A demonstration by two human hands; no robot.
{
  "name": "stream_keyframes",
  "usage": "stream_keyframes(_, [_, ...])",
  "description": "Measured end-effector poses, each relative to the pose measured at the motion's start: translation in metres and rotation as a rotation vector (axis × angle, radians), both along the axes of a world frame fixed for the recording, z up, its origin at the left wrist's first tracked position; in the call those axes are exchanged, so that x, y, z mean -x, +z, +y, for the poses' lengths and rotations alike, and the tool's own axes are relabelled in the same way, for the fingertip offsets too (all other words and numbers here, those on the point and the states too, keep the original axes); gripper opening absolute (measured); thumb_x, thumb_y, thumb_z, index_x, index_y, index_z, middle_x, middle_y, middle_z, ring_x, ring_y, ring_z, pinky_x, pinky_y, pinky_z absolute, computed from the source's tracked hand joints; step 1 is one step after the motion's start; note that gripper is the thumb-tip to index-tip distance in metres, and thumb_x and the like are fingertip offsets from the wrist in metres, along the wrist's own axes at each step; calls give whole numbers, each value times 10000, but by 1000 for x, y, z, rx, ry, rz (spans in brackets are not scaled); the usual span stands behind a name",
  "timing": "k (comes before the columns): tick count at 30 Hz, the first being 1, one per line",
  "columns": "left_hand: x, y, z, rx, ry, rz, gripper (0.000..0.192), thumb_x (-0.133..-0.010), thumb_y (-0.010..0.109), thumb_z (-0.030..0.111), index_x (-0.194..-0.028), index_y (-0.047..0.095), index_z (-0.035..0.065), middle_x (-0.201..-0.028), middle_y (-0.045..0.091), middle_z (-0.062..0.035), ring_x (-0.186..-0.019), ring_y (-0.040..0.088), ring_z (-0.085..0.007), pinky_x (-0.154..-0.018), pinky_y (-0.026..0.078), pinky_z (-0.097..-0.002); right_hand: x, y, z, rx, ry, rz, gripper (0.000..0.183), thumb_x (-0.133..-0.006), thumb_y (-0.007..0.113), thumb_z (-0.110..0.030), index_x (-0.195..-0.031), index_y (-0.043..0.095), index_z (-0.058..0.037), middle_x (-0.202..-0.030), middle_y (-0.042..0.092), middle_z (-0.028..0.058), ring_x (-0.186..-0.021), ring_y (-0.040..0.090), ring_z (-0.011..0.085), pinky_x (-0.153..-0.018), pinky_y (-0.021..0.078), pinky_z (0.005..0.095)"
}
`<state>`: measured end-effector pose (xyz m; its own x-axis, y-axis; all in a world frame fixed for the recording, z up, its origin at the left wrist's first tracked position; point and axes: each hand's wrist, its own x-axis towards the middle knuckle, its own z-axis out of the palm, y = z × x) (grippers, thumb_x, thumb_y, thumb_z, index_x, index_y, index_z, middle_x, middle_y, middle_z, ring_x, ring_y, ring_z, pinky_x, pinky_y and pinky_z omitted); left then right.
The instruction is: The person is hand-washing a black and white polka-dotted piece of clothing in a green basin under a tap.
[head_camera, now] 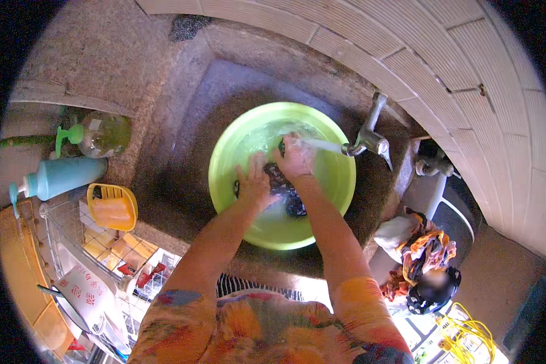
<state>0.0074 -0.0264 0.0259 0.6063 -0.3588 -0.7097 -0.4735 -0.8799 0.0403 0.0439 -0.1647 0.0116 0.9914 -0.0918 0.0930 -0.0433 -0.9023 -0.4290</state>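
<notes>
A light-green plastic basin (217,152) holds water and a wet, dark patterned cloth (295,202). My left hand (255,184) lies on the cloth with its fingers spread, and dark bits of fabric show on either side of it. Under the running stream, my right hand (296,157) has its fingers curled around a bunched part of the cloth. Water (323,144) flows from a metal tap (368,143) at the basin's right and strikes near my right hand. Froth and splashes blur the cloth's far part.
The basin stands in a stone sink (182,186) against a tiled wall (346,36). At left are a pump bottle (104,134), a blue bottle (70,177), a yellow soap dish (132,207) and a wire rack (63,223). Clothes (423,250) are heaped at right, near a yellow cord (475,330).
</notes>
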Motion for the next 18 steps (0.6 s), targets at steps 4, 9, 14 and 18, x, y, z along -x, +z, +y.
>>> stream_keyframes(4, [22,-50,15,172,-12,-355,804,-918,487,520,-1537,169,117,-1619,-59,-147,-1485,-61,-362,-1093,28,-711,65,18,30,-124,-36,263,381,-784,689,-431,-863,618,-65,-943,590,161,-872,550,384,-794,440,506])
stream_keyframes(9, [18,-162,70,242,-7,-625,755,-926,488,419,-1542,150,144,-1623,-28,-111,-1484,-54,-363,-1105,6,-704,100,31,106,-266,86,-66,277,-779,697,-339,-759,611,-76,-813,584,126,-807,556,367,-721,452,478])
stream_keyframes(14, [0,6,-19,201,-33,28,913,-804,607,569,-1512,270,101,-1613,87,-143,-1484,-13,-369,-1094,9,-726,61,-32,10,70,55,168,223,-808,617,-298,-838,641,-79,-895,613,151,-852,581,361,-747,469,498])
stream_keyframes(18, [-4,2,9,71,23,39,917,-796,595,606,-1482,336,55,-1613,62,-161,-1479,-37,-391,-1088,6,-727,-5,-9,27,176,-64,319,347,-824,598,-362,-1047,632,-98,-1070,597,198,-968,587,382,-881,425,569])
